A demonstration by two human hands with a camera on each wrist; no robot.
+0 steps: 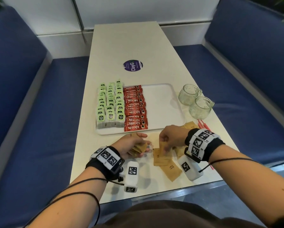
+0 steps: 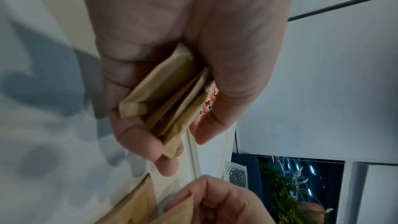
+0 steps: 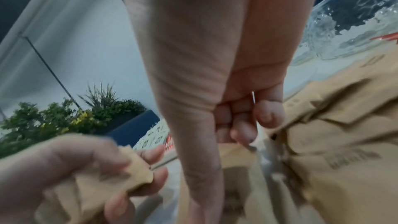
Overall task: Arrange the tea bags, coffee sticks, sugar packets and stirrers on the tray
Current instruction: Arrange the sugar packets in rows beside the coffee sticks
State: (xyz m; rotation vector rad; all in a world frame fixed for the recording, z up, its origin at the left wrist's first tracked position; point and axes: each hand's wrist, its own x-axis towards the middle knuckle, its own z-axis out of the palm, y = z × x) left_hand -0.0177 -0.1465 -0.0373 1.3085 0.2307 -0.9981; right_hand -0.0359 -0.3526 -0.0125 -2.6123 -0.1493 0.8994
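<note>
From the head view, my left hand [image 1: 131, 145] grasps a stack of sugar packets [image 1: 138, 148] just at 6 o'clock of the tray [image 1: 162, 104]; my right hand [image 1: 172, 137] pinches one packet [image 1: 163, 146] above the loose pile

Left wrist: fingers [image 2: 137, 135] and thumb clamp the stack

Right wrist: my fingertips [image 3: 243, 132] curl onto a packet's edge

Green tea bags [image 1: 110, 106], red coffee sticks [image 1: 134, 107], brown sugar packets [image 1: 164, 160], white tray [image 1: 162, 102]
</note>
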